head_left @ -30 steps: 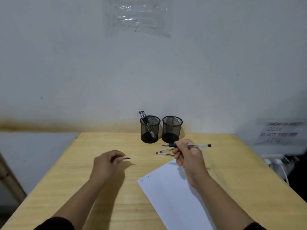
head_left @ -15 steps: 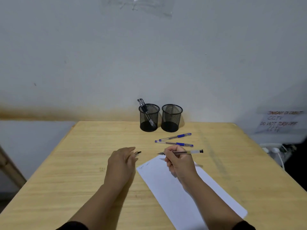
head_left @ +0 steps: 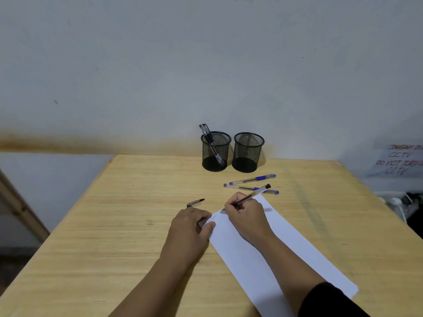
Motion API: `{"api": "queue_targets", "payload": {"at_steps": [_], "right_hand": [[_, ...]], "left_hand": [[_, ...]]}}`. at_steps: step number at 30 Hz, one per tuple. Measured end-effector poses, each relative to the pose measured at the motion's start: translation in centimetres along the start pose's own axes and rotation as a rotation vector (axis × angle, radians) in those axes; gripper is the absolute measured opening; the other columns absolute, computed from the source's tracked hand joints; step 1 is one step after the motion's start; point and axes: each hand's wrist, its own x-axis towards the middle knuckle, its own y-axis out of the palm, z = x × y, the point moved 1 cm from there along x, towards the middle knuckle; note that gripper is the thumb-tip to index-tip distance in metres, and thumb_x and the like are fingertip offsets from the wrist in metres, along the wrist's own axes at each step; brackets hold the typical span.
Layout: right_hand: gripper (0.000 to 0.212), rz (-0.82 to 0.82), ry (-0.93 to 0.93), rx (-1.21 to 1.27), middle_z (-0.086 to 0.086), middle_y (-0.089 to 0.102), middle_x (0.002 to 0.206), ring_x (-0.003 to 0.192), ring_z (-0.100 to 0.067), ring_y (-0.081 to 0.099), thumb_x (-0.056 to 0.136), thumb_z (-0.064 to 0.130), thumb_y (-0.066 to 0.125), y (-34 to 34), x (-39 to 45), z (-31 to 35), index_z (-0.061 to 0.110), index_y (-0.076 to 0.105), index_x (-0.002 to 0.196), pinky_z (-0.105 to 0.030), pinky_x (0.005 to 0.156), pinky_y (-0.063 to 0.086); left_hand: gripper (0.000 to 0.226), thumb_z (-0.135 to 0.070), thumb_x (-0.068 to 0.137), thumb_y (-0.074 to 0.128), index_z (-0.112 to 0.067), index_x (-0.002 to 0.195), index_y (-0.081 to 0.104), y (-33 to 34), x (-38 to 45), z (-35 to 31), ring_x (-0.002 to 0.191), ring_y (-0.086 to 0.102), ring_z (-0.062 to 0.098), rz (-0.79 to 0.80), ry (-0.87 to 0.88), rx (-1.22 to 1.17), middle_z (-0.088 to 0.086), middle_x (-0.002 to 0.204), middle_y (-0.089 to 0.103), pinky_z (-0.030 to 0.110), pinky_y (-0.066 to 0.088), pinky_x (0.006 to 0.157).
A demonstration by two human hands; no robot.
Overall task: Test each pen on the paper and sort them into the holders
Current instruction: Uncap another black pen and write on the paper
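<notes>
My right hand grips a black pen with its tip down on the near-left corner of the white paper, next to small scribbles. My left hand rests on the table, with thumb and fingertips pressing that paper corner. The pen's black cap lies on the table just beyond my left hand. Two capped blue pens lie behind the paper. Of the two black mesh holders by the wall, the left holder has two or three pens in it and the right holder looks empty.
The wooden table butts against a white wall. A paper sign with handwriting hangs at the right, with white cables and plugs below it, off the table's right edge.
My right hand brought the black pen down from the air and set its tip on the paper. My left hand moved right onto the paper corner, and the cap it held now lies on the table.
</notes>
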Motion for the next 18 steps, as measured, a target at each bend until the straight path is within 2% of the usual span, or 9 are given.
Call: {"api": "queue_targets", "payload": {"at_steps": [6,10,14,18], "right_hand": [[0.006,0.044,-0.032,-0.067,0.004,0.062,0.07,0.069,-0.007,0.058,0.087,0.015,0.056,0.28,0.01,0.12,0.017,0.059,0.082,-0.012,0.059,0.041],[0.006,0.038,-0.029,-0.072,-0.001,0.062,0.072,0.069,-0.009,0.057,0.086,0.014,0.055,0.34,-0.05,0.05,0.015,0.059,0.082,-0.014,0.059,0.041],[0.006,0.036,-0.032,-0.082,-0.003,0.064,0.073,0.069,-0.01,0.058,0.087,0.014,0.055,0.54,0.04,0.1,0.015,0.058,0.083,-0.015,0.061,0.045],[0.006,0.013,-0.042,-0.091,-0.007,0.064,0.072,0.067,-0.012,0.057,0.086,0.013,0.055,0.47,-0.04,0.02,0.012,0.059,0.082,-0.018,0.06,0.046]], "left_hand": [[0.02,-0.027,0.081,0.063,-0.021,0.099,0.069,0.22,0.18,0.34,0.093,0.053,0.007,-0.011,0.027,0.022,-0.009,0.096,0.066,0.015,0.034,0.079],[0.021,-0.029,0.082,0.062,-0.021,0.1,0.069,0.47,0.26,0.55,0.095,0.052,0.006,-0.003,0.024,0.037,-0.009,0.099,0.066,0.006,0.03,0.073],[0.022,-0.03,0.083,0.06,-0.022,0.101,0.068,0.58,0.33,0.78,0.1,0.054,0.008,0.002,0.036,0.06,-0.009,0.1,0.067,0.013,0.03,0.079],[0.021,-0.029,0.083,0.059,-0.021,0.099,0.069,0.7,0.34,0.81,0.098,0.054,0.008,0.0,0.047,0.057,-0.009,0.098,0.067,0.014,0.03,0.08]]}}
